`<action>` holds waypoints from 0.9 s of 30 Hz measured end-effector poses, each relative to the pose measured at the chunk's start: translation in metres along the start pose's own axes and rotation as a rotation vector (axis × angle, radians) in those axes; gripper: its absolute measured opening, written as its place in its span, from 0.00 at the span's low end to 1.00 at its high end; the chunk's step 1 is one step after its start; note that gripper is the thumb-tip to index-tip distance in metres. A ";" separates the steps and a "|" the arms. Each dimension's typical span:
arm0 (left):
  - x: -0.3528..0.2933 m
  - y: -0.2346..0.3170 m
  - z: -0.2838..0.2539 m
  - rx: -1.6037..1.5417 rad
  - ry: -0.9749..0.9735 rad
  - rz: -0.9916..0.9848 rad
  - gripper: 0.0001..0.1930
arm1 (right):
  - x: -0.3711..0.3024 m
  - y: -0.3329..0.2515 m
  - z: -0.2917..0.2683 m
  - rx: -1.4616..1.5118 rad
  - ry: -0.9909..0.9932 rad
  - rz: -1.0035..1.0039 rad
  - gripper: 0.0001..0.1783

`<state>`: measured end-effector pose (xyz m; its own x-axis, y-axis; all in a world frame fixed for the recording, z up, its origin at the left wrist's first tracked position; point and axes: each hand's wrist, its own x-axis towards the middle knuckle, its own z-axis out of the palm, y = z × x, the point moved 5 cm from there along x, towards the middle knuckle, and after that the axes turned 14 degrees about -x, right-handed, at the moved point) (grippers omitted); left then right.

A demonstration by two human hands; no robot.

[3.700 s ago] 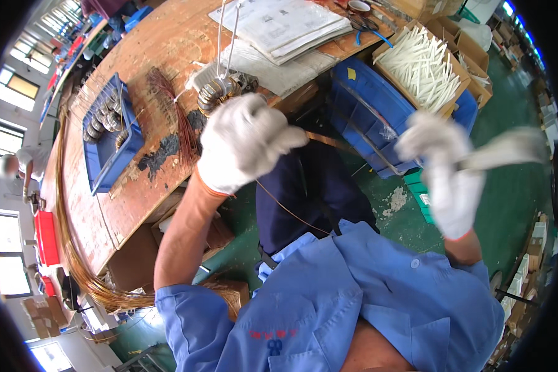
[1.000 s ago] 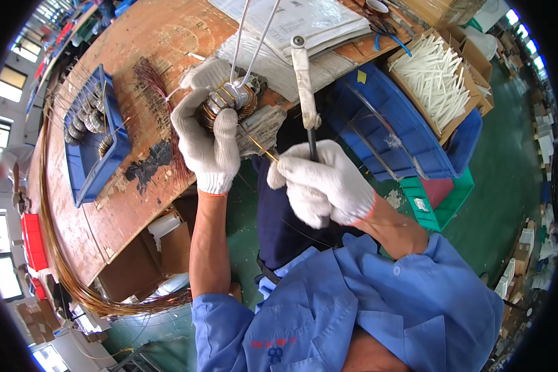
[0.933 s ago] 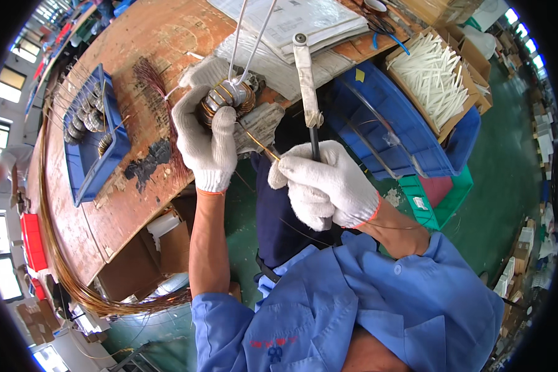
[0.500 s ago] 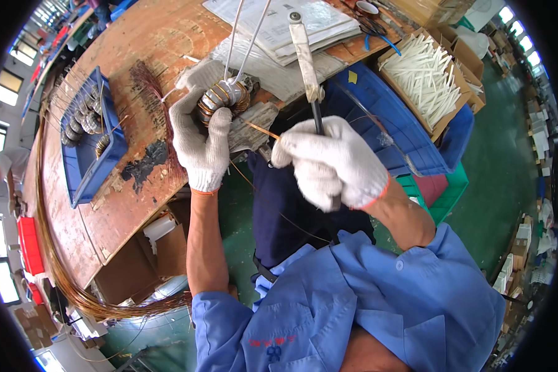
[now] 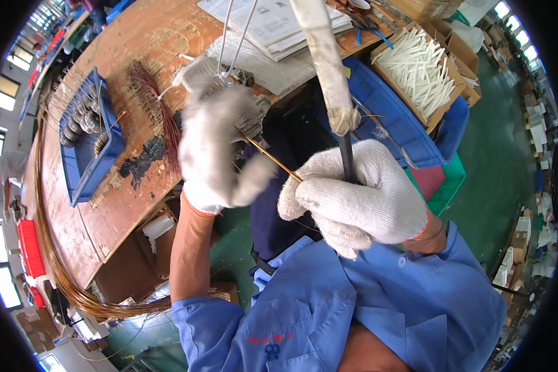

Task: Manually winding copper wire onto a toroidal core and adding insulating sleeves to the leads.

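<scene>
My left hand (image 5: 214, 152), in a white knit glove, is blurred by motion. Its thumb stands apart from its fingers, and I see nothing held between them. Behind it, a ring-shaped wire-wound coil (image 5: 240, 78) is mostly hidden, with a pale cord (image 5: 245, 38) rising from it. My right hand (image 5: 359, 195), gloved too, is closed around a dark rod (image 5: 346, 158) whose upper part is wrapped in white tape (image 5: 322, 62). The same hand pinches a copper wire (image 5: 273, 159), stretched tight from the coil's side.
On the worn wooden table (image 5: 130, 214) lie a blue tray (image 5: 80, 180) of wound coils, a tied wire bundle (image 5: 161, 111) and papers (image 5: 260, 25). To the right are a blue bin (image 5: 378, 133) and a cardboard box of white strips (image 5: 418, 71). Long copper wires (image 5: 62, 273) curve round the table's left edge.
My left hand has let go of the coil and come nearer to me. My right hand has moved down and right with the rod and wire, and more wire shows between it and the coil.
</scene>
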<state>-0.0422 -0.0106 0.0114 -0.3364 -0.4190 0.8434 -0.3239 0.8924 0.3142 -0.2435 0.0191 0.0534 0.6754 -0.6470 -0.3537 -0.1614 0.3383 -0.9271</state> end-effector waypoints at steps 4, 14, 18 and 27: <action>0.024 0.011 -0.014 -0.154 -0.043 -0.108 0.19 | 0.007 -0.004 -0.014 0.025 -0.006 -0.125 0.32; 0.055 -0.036 -0.051 -0.659 0.549 -0.639 0.28 | 0.023 0.069 -0.100 -0.123 0.494 -0.107 0.12; 0.070 -0.077 -0.054 -0.790 0.589 -0.678 0.28 | 0.026 0.100 -0.074 -0.332 0.238 -0.103 0.21; 0.047 -0.178 -0.045 -0.789 0.924 -0.889 0.29 | 0.096 0.095 0.000 0.096 0.039 0.008 0.15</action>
<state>0.0395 -0.1814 0.0145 0.4653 -0.8751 0.1331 0.5300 0.3959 0.7499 -0.1937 -0.0105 -0.0683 0.6455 -0.6696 -0.3674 -0.0955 0.4064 -0.9087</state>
